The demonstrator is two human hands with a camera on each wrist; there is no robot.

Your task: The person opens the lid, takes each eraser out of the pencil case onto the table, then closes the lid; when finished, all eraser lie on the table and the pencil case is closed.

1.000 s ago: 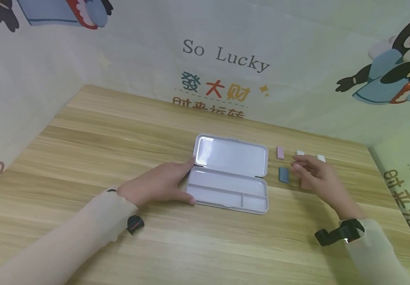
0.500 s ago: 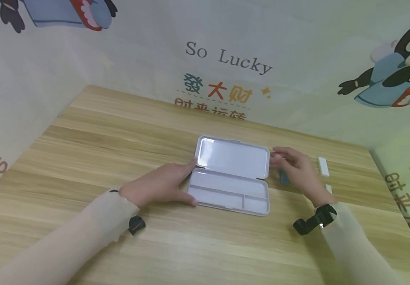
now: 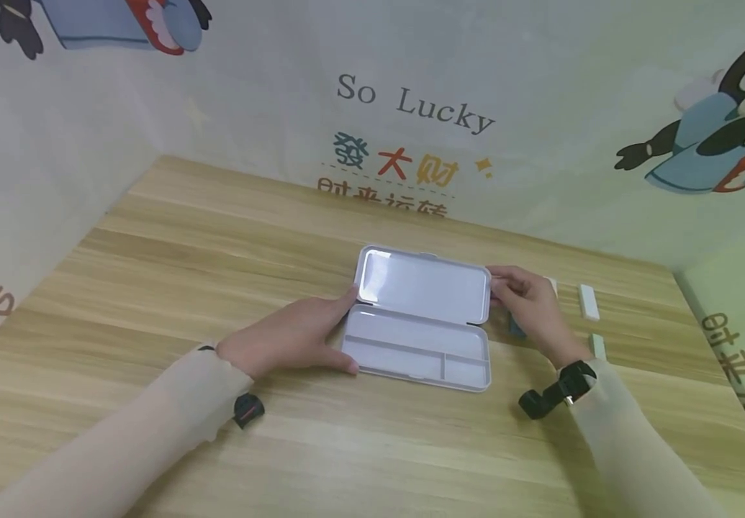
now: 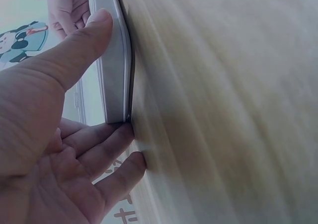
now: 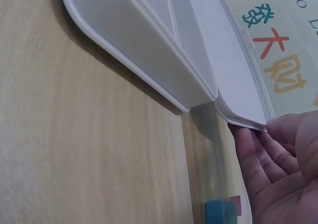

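An open white pencil case (image 3: 398,352) lies on the wooden table, its lid (image 3: 424,284) folded back on the far side. Dividers split the bare tray into one long compartment and two shorter ones. My left hand (image 3: 288,334) holds the case's left end, thumb at the near corner and fingers toward the hinge; in the left wrist view the thumb (image 4: 94,33) presses the case wall. At the lid's right edge, my right hand (image 3: 530,306) pinches the rim; the right wrist view has its thumb (image 5: 285,127) on the rim and fingers underneath.
A blue block (image 5: 218,211) and a pink one (image 5: 238,204) lie beside the case, partly hidden by the right hand in the head view. Further right are a white block (image 3: 589,302) and a pale one (image 3: 597,347). A printed cloth (image 3: 249,93) borders the table.
My right hand has moved left from above the small blocks to the lid's right edge and now pinches it. The left hand has stayed on the case.
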